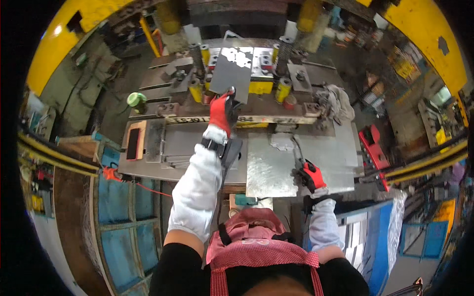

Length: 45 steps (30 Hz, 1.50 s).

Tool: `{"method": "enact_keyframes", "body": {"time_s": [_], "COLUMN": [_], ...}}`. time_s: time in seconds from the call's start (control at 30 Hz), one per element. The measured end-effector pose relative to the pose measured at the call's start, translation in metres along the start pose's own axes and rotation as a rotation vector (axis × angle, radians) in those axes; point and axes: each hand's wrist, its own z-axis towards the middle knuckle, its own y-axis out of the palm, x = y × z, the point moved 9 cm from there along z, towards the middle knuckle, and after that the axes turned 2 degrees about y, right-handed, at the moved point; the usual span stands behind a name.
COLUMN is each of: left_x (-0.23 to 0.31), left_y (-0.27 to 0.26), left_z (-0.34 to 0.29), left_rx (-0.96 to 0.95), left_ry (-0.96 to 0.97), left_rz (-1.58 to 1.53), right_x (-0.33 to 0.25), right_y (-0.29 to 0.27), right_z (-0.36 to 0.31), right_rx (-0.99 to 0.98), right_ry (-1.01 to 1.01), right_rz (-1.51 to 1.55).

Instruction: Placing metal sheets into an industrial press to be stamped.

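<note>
A: How is the red-and-black-gloved left hand [222,112]?
B: It is stretched forward, and its fingers are closed on the near end of a flat, dark grey metal plate [228,78]. This plate lies in front of the person, above a heavy steel tooling block [269,104] with yellow posts.
A: And the red-and-black-gloved right hand [312,176]?
B: It is closed around a thin, dark, stick-like tool [297,152]. The far end of this tool is at a small, silvery, flat metal piece [282,142]; whether they touch, I cannot tell. The piece lies at the far side of a wide, shiny metal sheet [271,170].
A: What is farther away?
B: To the left, there are flat grey sheets [190,143] in a pile, then a dark phone [133,143] on a light brown board [142,135]. To the right, a crumpled grey cloth [337,102] lies beside the tooling block, and beyond the table is a red metal object [374,149].
</note>
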Motion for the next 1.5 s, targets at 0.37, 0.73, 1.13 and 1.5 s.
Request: {"method": "enact_keyframes", "body": {"time_s": [0.37, 0.73, 1.13, 1.5], "left_x": [0.149, 0.116, 0.072, 0.016], "left_y": [-0.124, -0.009, 0.005, 0.055], "left_z": [-0.042, -0.070, -0.018, -0.100], "left_rx": [-0.299, -1.101, -1.156, -0.699], "left_ry": [-0.352, -0.169, -0.310, -0.669], "left_rz": [0.465, 0.510, -0.540, -1.186], "right_x": [-0.176, -0.169, -0.141, -0.198], "right_y": [0.087, 0.131, 0.144, 0.194], "right_z": [-0.100, -0.141, -0.089, 0.087], "right_rx": [-0.205, -0.253, -0.445, -0.619], "right_ry": [-0.577, -0.766, -0.125, -0.292], "right_rz": [-0.529, -0.936, -0.095, 0.049]}}
